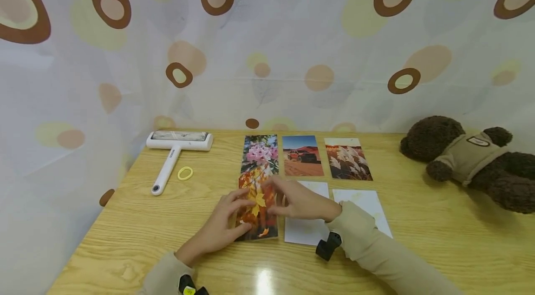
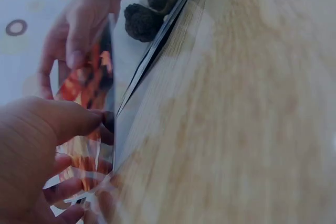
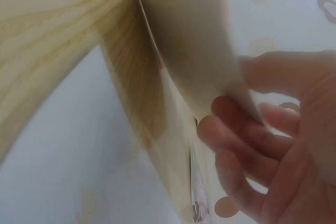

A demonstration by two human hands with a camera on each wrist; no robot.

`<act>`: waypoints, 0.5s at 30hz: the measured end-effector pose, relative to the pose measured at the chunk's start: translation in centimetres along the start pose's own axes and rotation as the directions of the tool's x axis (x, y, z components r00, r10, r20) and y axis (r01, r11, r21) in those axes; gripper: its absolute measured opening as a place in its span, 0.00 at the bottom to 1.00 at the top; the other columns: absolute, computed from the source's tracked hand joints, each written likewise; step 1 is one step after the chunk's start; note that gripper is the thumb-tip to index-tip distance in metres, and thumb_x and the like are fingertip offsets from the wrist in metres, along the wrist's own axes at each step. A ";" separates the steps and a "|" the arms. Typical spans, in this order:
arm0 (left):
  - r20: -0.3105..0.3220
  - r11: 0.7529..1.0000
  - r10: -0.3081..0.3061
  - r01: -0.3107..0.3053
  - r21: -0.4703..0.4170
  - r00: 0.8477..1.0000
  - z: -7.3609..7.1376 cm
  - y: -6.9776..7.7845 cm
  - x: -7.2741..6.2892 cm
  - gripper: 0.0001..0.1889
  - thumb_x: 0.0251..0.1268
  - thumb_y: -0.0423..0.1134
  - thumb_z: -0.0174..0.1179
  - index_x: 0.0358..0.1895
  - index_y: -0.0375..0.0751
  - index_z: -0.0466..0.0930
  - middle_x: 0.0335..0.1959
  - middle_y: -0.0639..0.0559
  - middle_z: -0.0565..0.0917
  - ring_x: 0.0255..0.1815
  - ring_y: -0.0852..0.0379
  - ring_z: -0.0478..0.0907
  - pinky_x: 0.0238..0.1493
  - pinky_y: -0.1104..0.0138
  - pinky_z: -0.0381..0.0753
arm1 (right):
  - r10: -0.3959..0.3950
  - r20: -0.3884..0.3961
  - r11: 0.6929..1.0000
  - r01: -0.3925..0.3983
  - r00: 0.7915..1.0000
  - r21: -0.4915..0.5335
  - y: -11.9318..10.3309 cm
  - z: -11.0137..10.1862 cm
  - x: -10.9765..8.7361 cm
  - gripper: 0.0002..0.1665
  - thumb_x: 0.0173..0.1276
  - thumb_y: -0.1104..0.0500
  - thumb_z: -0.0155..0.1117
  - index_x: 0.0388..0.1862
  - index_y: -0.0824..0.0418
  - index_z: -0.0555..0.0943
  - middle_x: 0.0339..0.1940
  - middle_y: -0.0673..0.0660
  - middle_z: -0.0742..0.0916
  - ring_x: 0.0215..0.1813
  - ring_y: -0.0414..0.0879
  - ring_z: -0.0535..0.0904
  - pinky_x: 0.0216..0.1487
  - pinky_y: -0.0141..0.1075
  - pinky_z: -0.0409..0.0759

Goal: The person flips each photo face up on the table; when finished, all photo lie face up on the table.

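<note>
A glossy photo card [image 1: 262,218] of orange and yellow autumn leaves lies between my two hands, tilted, with its pale back [image 3: 184,30] facing the right wrist camera. My right hand [image 1: 301,199] pinches its right edge, thumb on the picture and fingers behind. My left hand [image 1: 221,223] holds the left side, thumb and fingertips close together at the card. Above it, a pink flower card [image 1: 260,153] is overlapped by the leaf card in the head view. To the right lie two white face-down cards, the nearer one [image 1: 303,234] partly under my right forearm.
A card with a truck in a desert [image 1: 302,158] and a pampas grass card [image 1: 349,160] lie face up in the back row. At left are a white lint roller [image 1: 169,169] and a yellow ring [image 1: 185,173]. A brown teddy bear [image 1: 468,155] lies at right.
</note>
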State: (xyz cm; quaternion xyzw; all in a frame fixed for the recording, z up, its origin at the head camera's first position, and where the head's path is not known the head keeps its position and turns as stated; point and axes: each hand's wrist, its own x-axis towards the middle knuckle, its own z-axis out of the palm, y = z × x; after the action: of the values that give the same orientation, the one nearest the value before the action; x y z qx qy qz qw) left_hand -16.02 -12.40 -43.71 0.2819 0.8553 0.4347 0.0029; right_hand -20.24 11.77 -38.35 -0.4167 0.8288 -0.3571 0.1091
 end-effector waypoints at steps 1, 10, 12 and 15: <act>-0.003 0.999 0.008 -0.007 0.032 1.000 0.0 0.0 0.0 0.21 0.58 0.37 0.67 0.57 0.46 0.78 0.70 0.44 0.67 0.67 0.42 0.63 0.61 0.41 0.63 | 0.003 0.005 1.000 -0.003 1.000 -0.016 0.1 0.0 -0.1 0.31 0.66 0.60 0.65 0.64 0.65 0.67 0.40 0.55 0.82 0.29 0.35 0.77 0.32 0.29 0.78; -0.038 0.984 -0.014 0.021 0.177 0.999 0.2 0.1 0.2 0.19 0.54 0.42 0.71 0.50 0.45 0.81 0.67 0.46 0.72 0.66 0.44 0.67 0.62 0.38 0.52 | 0.074 0.001 0.991 -0.073 0.997 -0.109 0.7 0.5 -0.1 0.40 0.61 0.61 0.70 0.69 0.66 0.65 0.24 0.47 0.79 0.22 0.32 0.71 0.27 0.28 0.73; -0.030 0.979 -0.015 0.021 0.201 0.999 0.2 0.0 0.3 0.19 0.54 0.42 0.71 0.50 0.44 0.81 0.66 0.46 0.72 0.66 0.43 0.67 0.62 0.38 0.53 | 0.092 0.002 0.988 -0.091 0.996 -0.122 0.9 0.6 -0.2 0.40 0.61 0.60 0.71 0.69 0.66 0.66 0.23 0.46 0.79 0.22 0.31 0.71 0.27 0.27 0.72; -0.019 0.970 -0.017 0.021 0.241 1.000 0.2 -0.1 0.2 0.19 0.54 0.41 0.70 0.50 0.44 0.80 0.66 0.45 0.73 0.65 0.42 0.67 0.61 0.39 0.54 | 0.103 0.009 0.986 -0.101 0.995 -0.133 1.2 0.8 -0.1 0.39 0.60 0.58 0.71 0.68 0.66 0.66 0.22 0.46 0.80 0.22 0.31 0.71 0.27 0.27 0.72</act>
State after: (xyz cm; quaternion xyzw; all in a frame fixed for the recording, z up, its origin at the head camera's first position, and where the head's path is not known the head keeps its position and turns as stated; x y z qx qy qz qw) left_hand -16.14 -12.20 -43.86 0.2681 0.9045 0.3299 -0.0345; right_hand -20.50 11.94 -39.77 -0.3831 0.8700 -0.2919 0.1059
